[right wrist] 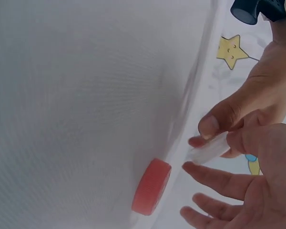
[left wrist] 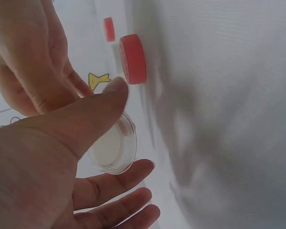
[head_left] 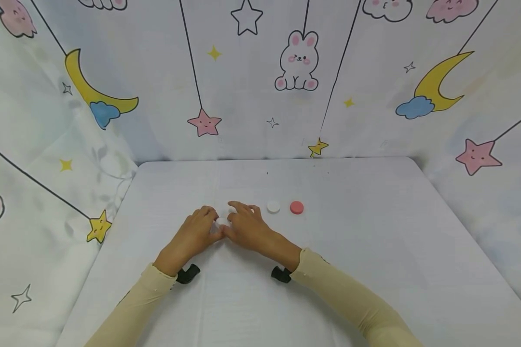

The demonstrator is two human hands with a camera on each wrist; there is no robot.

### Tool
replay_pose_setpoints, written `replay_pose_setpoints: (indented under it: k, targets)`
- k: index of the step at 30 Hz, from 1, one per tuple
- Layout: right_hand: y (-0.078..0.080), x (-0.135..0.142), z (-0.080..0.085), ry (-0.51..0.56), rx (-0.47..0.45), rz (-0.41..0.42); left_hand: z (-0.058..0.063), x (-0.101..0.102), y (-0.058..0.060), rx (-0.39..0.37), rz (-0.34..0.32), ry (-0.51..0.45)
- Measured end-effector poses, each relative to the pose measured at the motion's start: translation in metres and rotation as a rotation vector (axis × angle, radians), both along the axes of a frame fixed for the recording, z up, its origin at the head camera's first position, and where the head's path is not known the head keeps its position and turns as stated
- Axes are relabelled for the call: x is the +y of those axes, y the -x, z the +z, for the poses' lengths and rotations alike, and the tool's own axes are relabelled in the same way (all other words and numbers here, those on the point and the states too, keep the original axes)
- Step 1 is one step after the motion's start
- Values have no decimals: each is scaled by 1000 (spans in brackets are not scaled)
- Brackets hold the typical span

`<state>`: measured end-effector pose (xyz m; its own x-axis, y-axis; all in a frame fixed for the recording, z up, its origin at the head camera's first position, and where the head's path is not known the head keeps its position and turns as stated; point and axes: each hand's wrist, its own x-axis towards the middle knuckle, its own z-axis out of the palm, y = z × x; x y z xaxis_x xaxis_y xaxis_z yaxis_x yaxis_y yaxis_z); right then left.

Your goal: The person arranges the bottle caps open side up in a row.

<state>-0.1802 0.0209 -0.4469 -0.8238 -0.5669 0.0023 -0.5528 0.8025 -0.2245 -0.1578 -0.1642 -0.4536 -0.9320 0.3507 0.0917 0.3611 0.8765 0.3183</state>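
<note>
Both hands meet left of centre in the head view around a small clear round plastic cap (head_left: 222, 221) with a ribbed rim. In the left wrist view the clear cap (left wrist: 115, 149) shows a pale disc face behind my left thumb. My left hand (head_left: 194, 229) grips it from the left, thumb in front. My right hand (head_left: 248, 226) pinches it from the other side, its outer fingers spread in the right wrist view. Close to the hands sits a red ribbed cap (left wrist: 133, 59), also seen as the red cap (right wrist: 151, 187); my right hand hides it in the head view.
To the right of the hands, a white round cap (head_left: 273, 206) and a second red cap (head_left: 296, 207) lie on the white table (head_left: 373, 231). A cloth printed with stars, moons and a rabbit (head_left: 298, 60) hangs behind it. Dark wrist-camera mounts (head_left: 188, 273) sit under both sleeves.
</note>
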Motion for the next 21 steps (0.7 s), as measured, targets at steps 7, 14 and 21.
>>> replay_pose_setpoints:
  k: [7, 14, 21]
  targets:
    - [0, -3, 1, 88, -59, -47, -7, -2, 1, 48, -6, -25]
    - [0, -5, 0, 109, -72, -65, -9, -2, 1, 75, -25, -26]
    - [0, -6, -1, 115, -91, -85, -7, -1, 2, 70, -30, -13]
